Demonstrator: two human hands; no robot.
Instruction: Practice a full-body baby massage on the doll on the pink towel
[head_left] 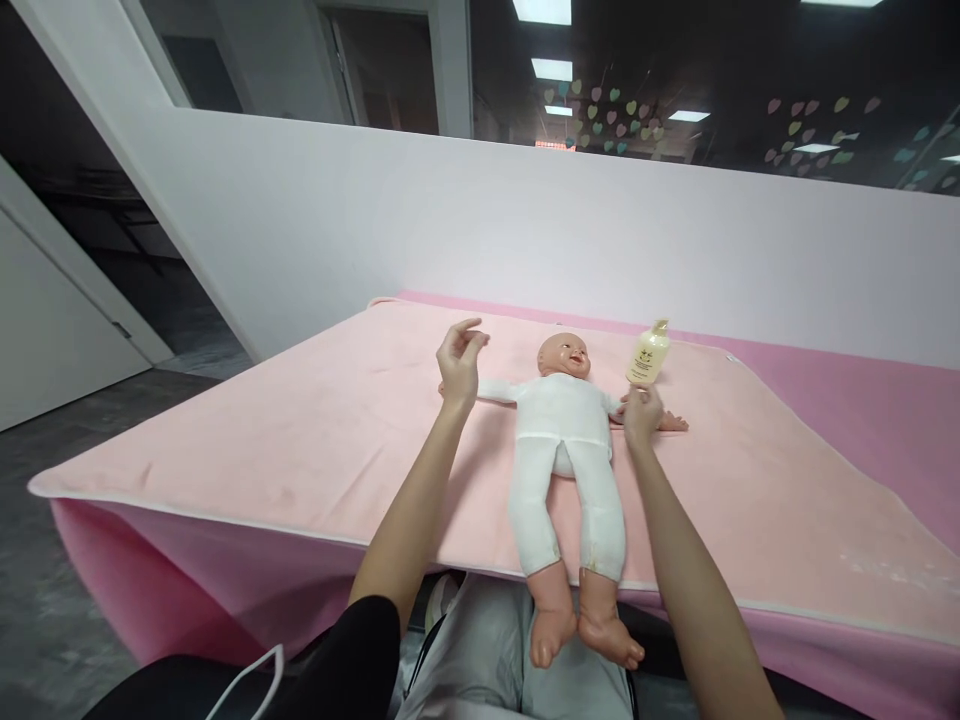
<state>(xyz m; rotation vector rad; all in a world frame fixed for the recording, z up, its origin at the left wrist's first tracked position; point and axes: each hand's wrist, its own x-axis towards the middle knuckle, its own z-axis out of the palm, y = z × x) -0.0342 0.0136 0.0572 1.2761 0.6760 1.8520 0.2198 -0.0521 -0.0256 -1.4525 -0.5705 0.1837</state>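
A baby doll (pixel 564 420) in a white top and trousers lies on its back, bare feet hanging over the front edge. My left hand (pixel 459 362) is raised by the doll's outstretched arm at left, its fingers bent, thumb apart, holding nothing. On the other side, my right hand (pixel 643 412) is closed over the doll's other forearm, hiding part of it; what its fingers grip cannot be made out. Just beyond those fingers, a pale yellow pump bottle (pixel 648 358) leans to the right in view, its base partly behind the hand.
A peach blanket (pixel 315 430) with a white edge covers the table over a pink cloth (pixel 885 420). Behind the table rises a white wall (pixel 510 220) with a window above. My legs (pixel 487 650) are under the front edge.
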